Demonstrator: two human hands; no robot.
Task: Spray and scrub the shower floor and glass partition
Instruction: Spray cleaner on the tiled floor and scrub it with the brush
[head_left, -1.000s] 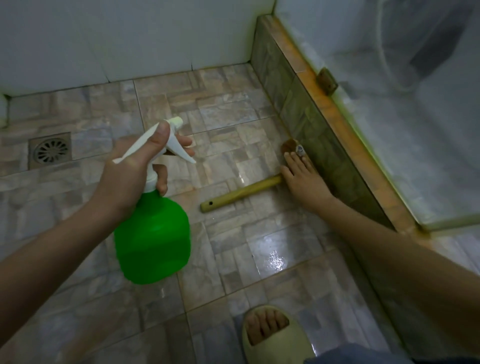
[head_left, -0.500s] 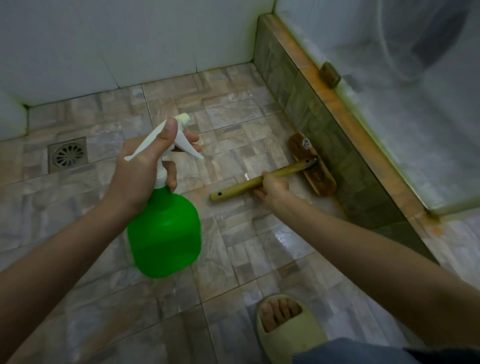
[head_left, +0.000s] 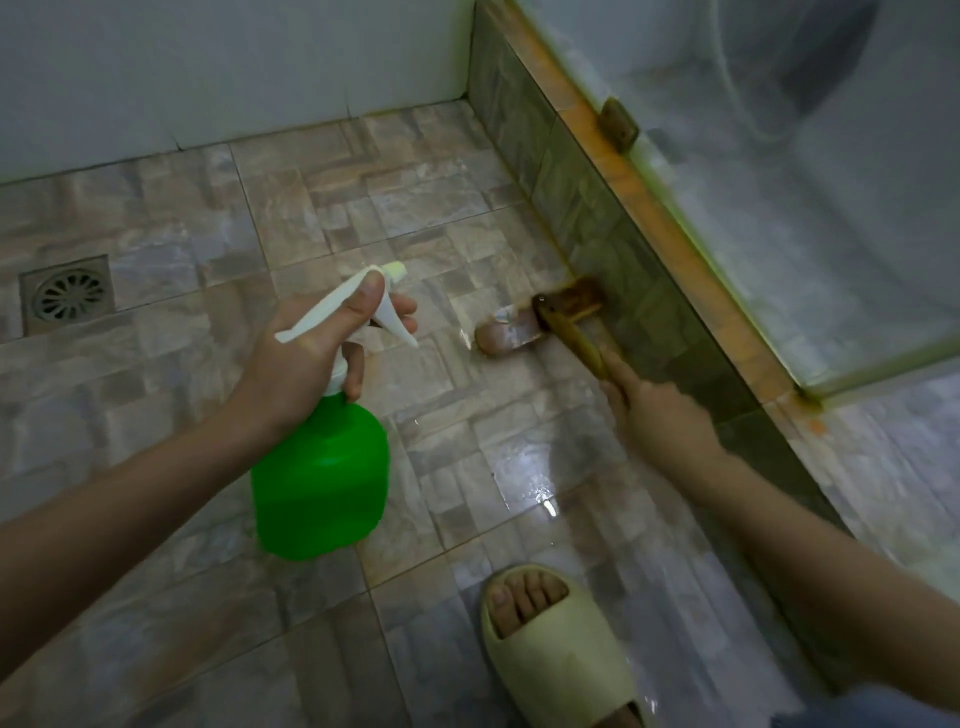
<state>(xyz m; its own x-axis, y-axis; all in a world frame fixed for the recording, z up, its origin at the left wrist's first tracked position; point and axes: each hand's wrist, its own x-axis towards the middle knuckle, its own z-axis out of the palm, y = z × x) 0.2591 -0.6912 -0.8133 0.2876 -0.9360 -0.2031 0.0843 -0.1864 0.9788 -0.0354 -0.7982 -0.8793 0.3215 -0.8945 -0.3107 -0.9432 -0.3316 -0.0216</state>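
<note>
Your right grip (head_left: 660, 415) has shifted from the head of the scrub brush (head_left: 550, 314) to its wooden handle and now curls round it, with the head swung round on the wet shower floor (head_left: 441, 223) against the tiled kerb (head_left: 587, 223) below the glass partition (head_left: 831, 234). Your left grip (head_left: 311, 358) still wraps the neck of the green spray bottle (head_left: 322, 483), held above the floor, fingers at the trigger. Scrubbing along the kerb looks to be starting, the glass left for later
</note>
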